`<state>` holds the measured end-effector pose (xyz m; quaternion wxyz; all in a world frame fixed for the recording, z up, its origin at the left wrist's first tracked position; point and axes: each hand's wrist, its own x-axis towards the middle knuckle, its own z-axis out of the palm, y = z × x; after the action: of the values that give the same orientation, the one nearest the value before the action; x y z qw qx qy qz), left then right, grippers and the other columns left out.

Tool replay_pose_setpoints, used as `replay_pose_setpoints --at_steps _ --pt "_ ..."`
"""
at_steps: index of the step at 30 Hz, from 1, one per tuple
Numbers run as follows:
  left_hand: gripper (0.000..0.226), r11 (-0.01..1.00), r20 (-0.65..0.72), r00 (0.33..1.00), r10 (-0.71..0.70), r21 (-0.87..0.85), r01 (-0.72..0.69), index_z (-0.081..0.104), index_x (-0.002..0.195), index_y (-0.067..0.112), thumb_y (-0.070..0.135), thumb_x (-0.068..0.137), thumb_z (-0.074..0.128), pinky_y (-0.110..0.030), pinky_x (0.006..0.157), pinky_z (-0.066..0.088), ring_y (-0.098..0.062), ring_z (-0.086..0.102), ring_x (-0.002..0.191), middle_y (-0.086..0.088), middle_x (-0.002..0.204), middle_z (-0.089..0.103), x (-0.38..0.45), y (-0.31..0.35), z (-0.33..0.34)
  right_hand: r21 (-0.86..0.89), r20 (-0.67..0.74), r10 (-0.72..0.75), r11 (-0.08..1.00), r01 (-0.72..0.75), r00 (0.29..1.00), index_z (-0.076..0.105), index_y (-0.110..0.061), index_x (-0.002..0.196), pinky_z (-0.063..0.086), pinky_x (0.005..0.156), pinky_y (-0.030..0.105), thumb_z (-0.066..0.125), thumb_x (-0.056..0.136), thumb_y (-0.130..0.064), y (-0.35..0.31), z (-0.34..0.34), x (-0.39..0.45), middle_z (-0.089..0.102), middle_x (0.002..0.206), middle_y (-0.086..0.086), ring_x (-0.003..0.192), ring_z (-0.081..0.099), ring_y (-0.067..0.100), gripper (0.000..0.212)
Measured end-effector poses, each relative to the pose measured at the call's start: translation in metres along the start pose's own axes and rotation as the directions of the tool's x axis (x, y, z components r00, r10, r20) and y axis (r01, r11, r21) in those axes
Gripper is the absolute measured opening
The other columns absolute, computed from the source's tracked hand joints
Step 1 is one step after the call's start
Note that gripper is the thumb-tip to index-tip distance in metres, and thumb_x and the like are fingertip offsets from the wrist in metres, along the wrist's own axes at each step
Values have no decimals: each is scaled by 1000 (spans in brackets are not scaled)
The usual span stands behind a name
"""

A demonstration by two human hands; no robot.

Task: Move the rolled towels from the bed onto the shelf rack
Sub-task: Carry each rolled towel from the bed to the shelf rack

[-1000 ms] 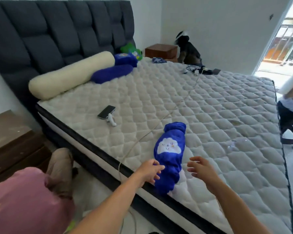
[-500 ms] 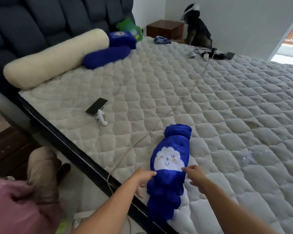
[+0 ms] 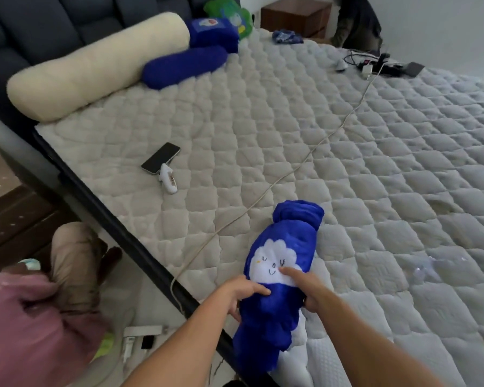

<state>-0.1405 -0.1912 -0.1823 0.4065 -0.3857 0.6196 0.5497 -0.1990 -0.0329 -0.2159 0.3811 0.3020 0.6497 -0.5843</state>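
Both hands clasp the blue rolled towel (image 3: 280,277) from opposite sides: the left hand (image 3: 239,293) curls round its left flank with a finger laid across the top fabric, and the right hand (image 3: 309,290) grips the right flank, its forefinger stretched onto the white cloud face stitched on the roll while the other fingers tuck under the edge. A two-sided hold of this kind suits a soft, limp bundle, which, judging by its creases, would sag or unroll if taken by one end alone. The hold sits at the roll's middle, just below the cloud patch, so the bunched far end reaches away up the mattress and the near end droops over the mattress edge toward the person. The towel rests on the quilted mattress (image 3: 361,163) near its front corner and does not look lifted yet. A thin pale cable (image 3: 291,174) runs diagonally across the bed and passes close to the towel's left side, so it may snag on the lift. Further out lie a phone (image 3: 160,157) and a small white gadget (image 3: 168,180), and by the headboard a second blue roll (image 3: 183,67) beside a cream bolster (image 3: 95,67). The shelf rack is not in view.
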Motion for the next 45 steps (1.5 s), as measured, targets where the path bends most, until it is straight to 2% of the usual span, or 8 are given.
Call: replay_pose_setpoints --at_steps 5,11,15,23,27,31,35,45 --pt "68 1000 42 999 18 15 -19 44 134 22 22 74 75 -58 93 50 -39 47 124 -11 141 45 -7 0 3 80 77 3 997 -9 997 51 -12 112 47 59 33 73 75 -13 -1 -11 -17 62 93 8 84 60 24 43" --pt "66 991 76 989 128 35 -131 47 134 24 29 75 75 -56 94 50 -38 50 120 -8 139 47 -35 2 4 220 66 -53 975 37 996 51 -14 119 51 91 45 72 75 -15 1 -22 -46 62 114 11 105 59 31 48" --pt "66 979 50 979 198 43 -200 48 134 25 34 75 76 -57 94 49 -35 52 117 -6 137 51 -62 -8 11 290 37 -177 944 159 984 51 -19 115 51 88 43 72 75 -12 9 -28 -73 63 104 4 98 60 26 46" --pt "66 982 -8 983 185 -24 -185 50 128 25 37 71 81 -56 87 54 -35 52 118 -8 134 53 -124 -92 52 190 242 -295 949 253 924 57 -19 116 55 75 38 76 70 -11 63 -42 -146 70 107 6 98 66 27 51" --pt "75 961 -22 983 180 -207 -180 49 133 24 39 67 83 -52 70 58 -39 52 120 -7 138 49 -159 -157 53 72 390 -276 960 270 878 58 -15 117 55 86 45 79 68 -12 91 -27 -174 70 110 10 101 67 30 54" --pt "59 876 -123 969 214 -415 -246 54 125 28 38 73 79 -56 72 58 -39 62 106 -6 130 54 -204 -242 40 -105 560 -197 947 305 805 62 -14 115 55 89 46 80 66 -15 123 22 -208 73 107 11 99 69 30 52" --pt "60 768 -302 931 205 -540 -344 54 127 28 40 73 76 -54 78 58 -33 64 97 -3 127 57 -249 -346 34 -246 723 -67 905 347 687 59 -14 124 54 91 46 86 54 -24 179 91 -244 72 114 11 103 69 31 76" --pt "69 382 -634 763 -121 -740 -554 51 131 33 42 69 80 -50 89 55 -31 59 113 1 133 56 -364 -647 76 -443 892 262 662 604 367 63 -14 115 58 74 35 70 76 -12 420 251 -411 74 108 8 98 71 27 39"
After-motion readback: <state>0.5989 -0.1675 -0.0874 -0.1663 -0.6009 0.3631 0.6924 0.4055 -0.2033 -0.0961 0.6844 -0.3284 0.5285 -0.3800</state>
